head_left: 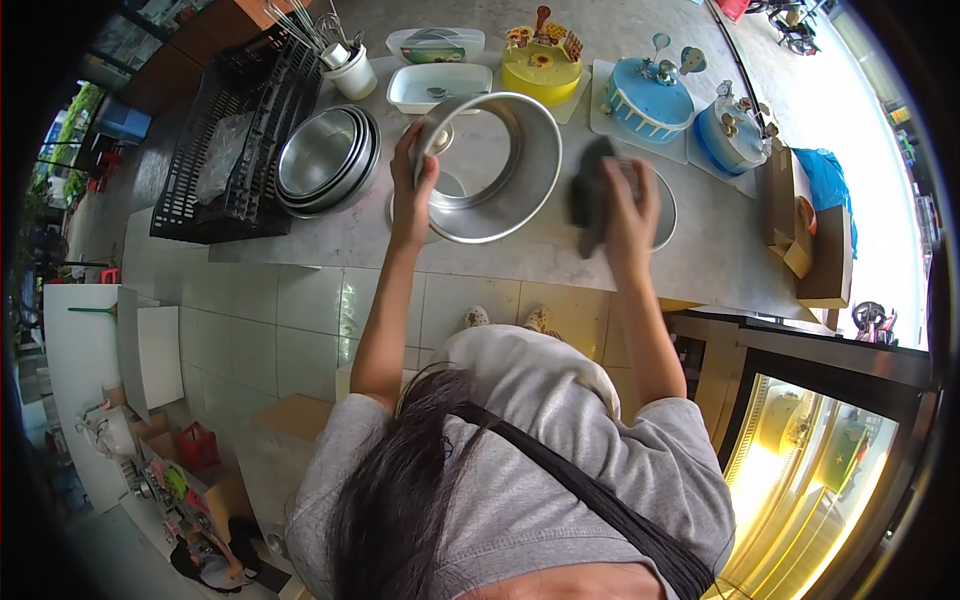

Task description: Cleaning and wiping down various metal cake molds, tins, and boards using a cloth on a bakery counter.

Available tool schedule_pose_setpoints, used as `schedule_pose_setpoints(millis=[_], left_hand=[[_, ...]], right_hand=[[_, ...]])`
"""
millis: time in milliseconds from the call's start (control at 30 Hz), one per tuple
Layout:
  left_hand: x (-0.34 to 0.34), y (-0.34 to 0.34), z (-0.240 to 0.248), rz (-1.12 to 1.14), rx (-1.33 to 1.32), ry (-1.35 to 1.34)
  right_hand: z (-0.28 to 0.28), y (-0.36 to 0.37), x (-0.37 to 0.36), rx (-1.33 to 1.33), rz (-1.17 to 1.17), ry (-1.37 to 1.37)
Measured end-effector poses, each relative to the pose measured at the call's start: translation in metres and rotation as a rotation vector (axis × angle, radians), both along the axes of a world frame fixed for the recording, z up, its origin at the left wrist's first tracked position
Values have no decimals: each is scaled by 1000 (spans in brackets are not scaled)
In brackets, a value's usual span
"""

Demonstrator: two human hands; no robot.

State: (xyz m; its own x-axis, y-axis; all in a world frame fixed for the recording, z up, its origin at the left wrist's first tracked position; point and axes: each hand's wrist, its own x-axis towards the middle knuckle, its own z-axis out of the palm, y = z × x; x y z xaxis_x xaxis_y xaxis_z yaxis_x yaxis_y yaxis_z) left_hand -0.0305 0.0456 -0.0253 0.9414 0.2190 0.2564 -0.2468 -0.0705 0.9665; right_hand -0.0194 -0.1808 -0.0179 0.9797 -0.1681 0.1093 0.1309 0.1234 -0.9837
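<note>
My left hand point(411, 195) grips the rim of a deep, round metal cake ring point(540, 145), tilted above the table; the tabletop shows through its open middle. In my right hand point(630, 210) is a dark cloth point(590, 200), smeared by motion and a short way right of the ring. Partly hidden behind that hand, a round metal disc point(665, 212) lies on the table. Nested round metal pans point(322, 155) stand to the left of the ring.
A black plastic crate point(215, 140) stands far left, beside a white tub of whisks point(352, 75). Behind the ring sits a white tray point(440, 88). A yellow cake point(542, 72), blue cake point(648, 98) and blue-white cake point(735, 135) line the back; a cardboard box point(825, 255) sits right.
</note>
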Motion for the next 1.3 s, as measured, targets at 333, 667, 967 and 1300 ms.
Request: schedule_pose_setpoints(millis=[333, 667, 967, 1300], left_hand=[[-16, -15, 15, 20, 389, -169], [-6, -37, -8, 150, 123, -131], [-4, -39, 1, 9, -228, -172], [-11, -74, 9, 73, 72, -321]], right_hand=[[-43, 28, 29, -1734, 167, -600], [-3, 71, -1, 290, 829, 116], [-4, 63, 9, -265, 569, -212], [35, 68, 53, 1049, -172, 67]])
